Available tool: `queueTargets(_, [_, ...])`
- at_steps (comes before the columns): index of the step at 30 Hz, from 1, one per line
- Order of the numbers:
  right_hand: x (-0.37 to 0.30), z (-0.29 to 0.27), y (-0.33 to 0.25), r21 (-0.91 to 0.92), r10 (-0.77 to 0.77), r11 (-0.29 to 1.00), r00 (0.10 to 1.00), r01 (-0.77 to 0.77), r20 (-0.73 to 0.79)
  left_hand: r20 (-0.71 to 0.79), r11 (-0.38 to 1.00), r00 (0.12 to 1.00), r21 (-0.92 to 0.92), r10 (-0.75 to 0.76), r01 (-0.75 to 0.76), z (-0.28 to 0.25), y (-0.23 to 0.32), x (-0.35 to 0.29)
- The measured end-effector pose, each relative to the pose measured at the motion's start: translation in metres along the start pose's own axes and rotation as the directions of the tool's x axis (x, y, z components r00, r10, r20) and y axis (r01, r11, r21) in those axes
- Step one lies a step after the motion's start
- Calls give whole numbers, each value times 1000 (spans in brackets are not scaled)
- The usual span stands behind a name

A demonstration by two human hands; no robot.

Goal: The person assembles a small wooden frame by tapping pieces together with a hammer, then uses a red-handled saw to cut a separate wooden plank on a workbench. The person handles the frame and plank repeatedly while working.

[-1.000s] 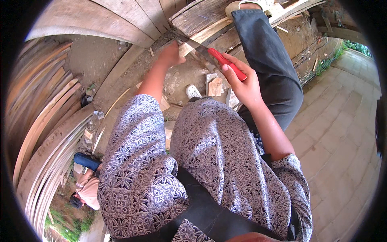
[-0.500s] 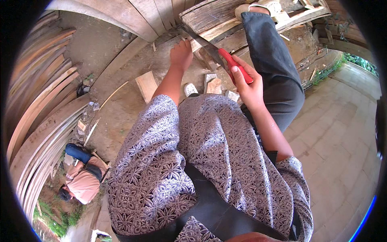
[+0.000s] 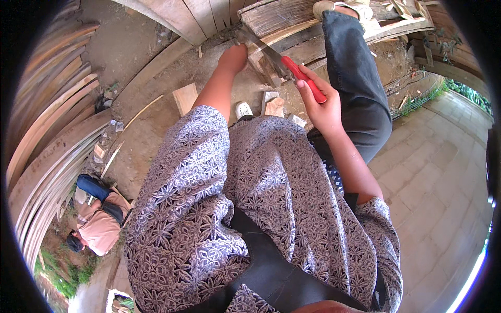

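In my right hand (image 3: 324, 108) is a handsaw with a red handle (image 3: 295, 70). My fingers wrap the grip, and the thumb lies along it. Its blade points up and left across the near end of a pale wooden plank (image 3: 289, 34). At that end is my left hand (image 3: 235, 58), its fingers curled against the plank's edge. The fingertips and the blade's far tip are partly hidden or blurred. One of my feet, in a light shoe (image 3: 326, 7), rests on the wood at the top.
Curved-looking stacks of boards (image 3: 47, 151) fill the left side. Wood offcuts (image 3: 185, 99) and blocks (image 3: 274, 107) lie on the dirt below the plank. Another person (image 3: 102, 221) crouches at the lower left. Paving (image 3: 433, 172) covers the right, and my other shoe (image 3: 243, 109) stands on the dirt.
My left hand has moved slightly up and right, closer to the plank's end. The saw stays in my right hand, its handle shifted only a little. The view has shifted slightly.
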State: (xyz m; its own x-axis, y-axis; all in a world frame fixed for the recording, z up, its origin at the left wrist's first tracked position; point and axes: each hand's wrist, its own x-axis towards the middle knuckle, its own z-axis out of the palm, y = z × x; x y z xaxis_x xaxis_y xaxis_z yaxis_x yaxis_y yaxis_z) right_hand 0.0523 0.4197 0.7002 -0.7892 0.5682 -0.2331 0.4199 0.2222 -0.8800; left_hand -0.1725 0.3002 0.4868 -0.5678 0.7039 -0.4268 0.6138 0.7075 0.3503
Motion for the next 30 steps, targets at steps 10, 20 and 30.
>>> queueTargets(10, [-3,0,-11,-18,-45,999,999,45,31,26,999,999,-2,-36,36,7,-9,0])
queueTargets(20, [-37,-50,-55,-98,-6,995,991,20,135,67,1000,998,20,13,-14,-1,-6,0])
queueTargets(30, [55,39,4,-17,-124,992,992,124,16,56,993,997,-105,-55,60,-1,-2,-9])
